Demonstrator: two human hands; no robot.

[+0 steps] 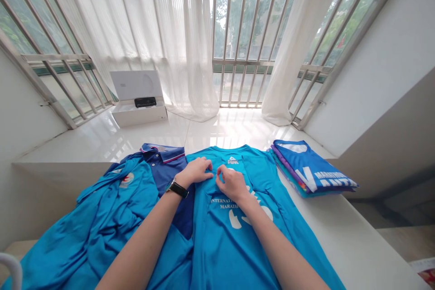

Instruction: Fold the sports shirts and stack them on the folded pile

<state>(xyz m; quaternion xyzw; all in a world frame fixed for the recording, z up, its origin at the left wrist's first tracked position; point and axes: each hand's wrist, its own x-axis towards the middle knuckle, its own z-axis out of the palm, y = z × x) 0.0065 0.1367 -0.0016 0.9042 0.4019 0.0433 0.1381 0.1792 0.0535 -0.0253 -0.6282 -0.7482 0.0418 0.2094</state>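
Bright blue fabric lies spread face up on the white ledge point(231, 129) beneath the barred window: one shirt point(220, 253), its neckline toward the glass, directly under the person's two hands. From where I stand I can read PEAK in white below the collar, under a small triangular logo point(232, 158). Further down come "INTERNATI" and "MARATH", both lines cut off by the right forearm, with big white shapes partly covered beside them.

The left hand point(196, 171) is over the upper chest with its fingers bent, a black-strapped watch point(178, 188) on the wrist. The right hand point(233, 183) is curled just beside it, below the logo. The two hands are near each other but apart; whether either one has cloth pinched, I can't tell.

To the left, a navy polo point(165, 173) with a trimmed collar lies partly under a rumpled blue garment point(112, 213), whose round red-and-white emblem point(126, 180) is too small to read. Over on the right sits a folded stack point(311, 161), the top piece showing large white lettering and a line that seems to start "MARATH".

Near the curtain point(136, 18), a white box point(141, 117) stands with its lid raised, a black object point(145, 102) resting in it.
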